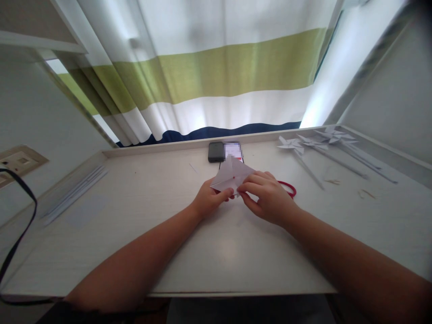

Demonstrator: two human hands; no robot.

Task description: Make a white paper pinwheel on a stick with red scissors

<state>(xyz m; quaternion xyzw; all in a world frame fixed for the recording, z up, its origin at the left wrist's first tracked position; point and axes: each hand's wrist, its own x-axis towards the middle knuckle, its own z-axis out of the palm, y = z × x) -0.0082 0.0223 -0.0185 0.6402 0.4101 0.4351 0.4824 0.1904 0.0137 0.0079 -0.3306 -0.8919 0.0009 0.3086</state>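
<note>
Both hands meet over the middle of a pale desk (141,225) and hold a folded white paper piece (231,174) with a small red dot near its centre. My left hand (211,199) is closed, pinching the paper's lower left side. My right hand (268,196) is closed on its right side, fingertips pressed near the red dot. Red scissor handles (289,186) lie on the desk just behind my right hand, mostly hidden by it.
A dark phone (216,151) lies at the desk's far edge by a blurred card. Three finished white paper pinwheels on sticks (305,148) lie at the back right. Several thin white sticks (76,192) lie at the left. A striped curtain hangs behind; a black cable (20,234) loops at left.
</note>
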